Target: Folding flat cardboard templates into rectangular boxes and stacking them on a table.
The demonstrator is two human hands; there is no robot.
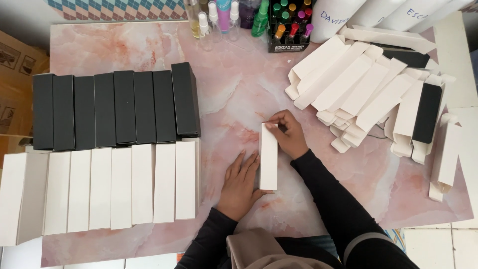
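Right hand (289, 133) pinching white box (268, 157) top edge; left hand (241, 182) flat alongside.

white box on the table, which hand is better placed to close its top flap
Right. The right hand already pinches the top end of the white box, while the left hand lies flat beside its lower half, steadying it.
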